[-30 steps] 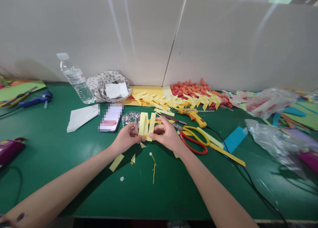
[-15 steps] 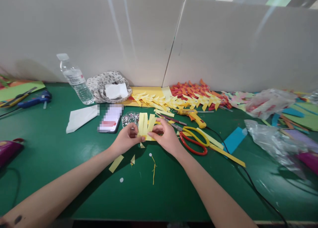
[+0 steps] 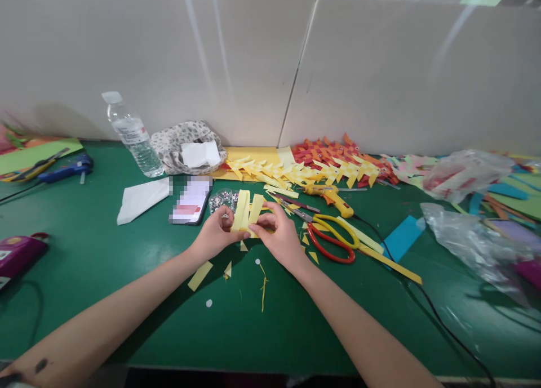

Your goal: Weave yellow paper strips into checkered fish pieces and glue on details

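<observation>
Pale yellow paper strips (image 3: 241, 210), joined along a yellow lower edge, stand up between my two hands above the table. The fingers of my left hand (image 3: 216, 231) are closed, with the thumb pressed on the lower left of the strips. On the other side my right hand (image 3: 278, 231) pinches the strips at the lower right with thumb and fingers. Just right of that hand lie scissors (image 3: 333, 239) with red and yellow handles. Behind the strips is a clear tray of small googly eyes (image 3: 218, 201). Small yellow paper scraps (image 3: 200, 276) lie below the hands.
A yellow glue gun (image 3: 333, 199) and its black cord lie to the right, near blue paper (image 3: 403, 237). Woven yellow paper pieces (image 3: 262, 169) line the wall. A phone (image 3: 192, 201), a water bottle (image 3: 134, 137) and a blue glue gun (image 3: 67, 168) are on the left.
The camera view has shifted slightly, moving the scene a little to the right. Both hands keep hold of the paper strips, which tilt slightly differently.
</observation>
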Tool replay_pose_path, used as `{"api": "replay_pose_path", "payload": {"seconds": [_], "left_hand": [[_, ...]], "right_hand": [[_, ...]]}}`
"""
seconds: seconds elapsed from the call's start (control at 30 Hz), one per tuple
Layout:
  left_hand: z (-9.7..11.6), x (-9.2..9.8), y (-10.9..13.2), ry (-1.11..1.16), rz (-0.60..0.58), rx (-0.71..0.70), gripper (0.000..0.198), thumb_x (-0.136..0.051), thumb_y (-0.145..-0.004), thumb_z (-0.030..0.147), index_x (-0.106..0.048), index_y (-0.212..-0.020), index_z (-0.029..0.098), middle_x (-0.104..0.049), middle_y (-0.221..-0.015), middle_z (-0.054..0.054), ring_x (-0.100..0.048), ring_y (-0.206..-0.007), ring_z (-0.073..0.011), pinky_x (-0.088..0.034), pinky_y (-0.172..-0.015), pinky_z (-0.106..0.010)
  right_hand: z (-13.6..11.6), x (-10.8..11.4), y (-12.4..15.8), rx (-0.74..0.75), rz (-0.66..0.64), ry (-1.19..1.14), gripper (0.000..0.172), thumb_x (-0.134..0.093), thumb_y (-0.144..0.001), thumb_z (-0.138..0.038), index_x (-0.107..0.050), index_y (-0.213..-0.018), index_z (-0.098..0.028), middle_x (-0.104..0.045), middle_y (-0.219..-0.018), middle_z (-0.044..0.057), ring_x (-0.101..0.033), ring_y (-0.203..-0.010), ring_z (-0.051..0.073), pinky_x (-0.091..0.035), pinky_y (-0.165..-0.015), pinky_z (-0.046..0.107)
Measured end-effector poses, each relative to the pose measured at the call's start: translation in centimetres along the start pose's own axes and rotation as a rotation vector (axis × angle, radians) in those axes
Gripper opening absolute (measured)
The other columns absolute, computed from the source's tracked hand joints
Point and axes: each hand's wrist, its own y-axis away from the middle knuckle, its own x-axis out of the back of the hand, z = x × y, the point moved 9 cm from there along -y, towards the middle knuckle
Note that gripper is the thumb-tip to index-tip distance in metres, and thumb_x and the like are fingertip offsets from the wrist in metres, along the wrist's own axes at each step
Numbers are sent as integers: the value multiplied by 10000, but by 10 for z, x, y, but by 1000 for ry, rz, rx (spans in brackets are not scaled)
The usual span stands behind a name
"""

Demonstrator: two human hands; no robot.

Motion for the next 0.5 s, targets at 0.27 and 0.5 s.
{"api": "replay_pose_path", "payload": {"seconds": [0.27,0.5], "left_hand": [[5,-2,1,-81,1,-23,497,-789,-541,228,-317,-695,207,-554,-572,93,-526,-489,-71,-344,-454,-165],[2,-5,-2,-53,-18,-23,499,-782,-555,247,-301,-682,206,-576,-595,77,-551,-515,-83,-371,-475,-178]], "right_hand": [[5,3,1,-5,35,6,400,-634,-713,-207,-428,-1056,-219,-658,-758,-3,-650,-729,163,-526,-740,324],[6,1,1,-39,-5,-16,385,-622,-714,-195,-448,-1056,-214,-680,-766,9,-668,-722,176,-532,-714,330]]}}
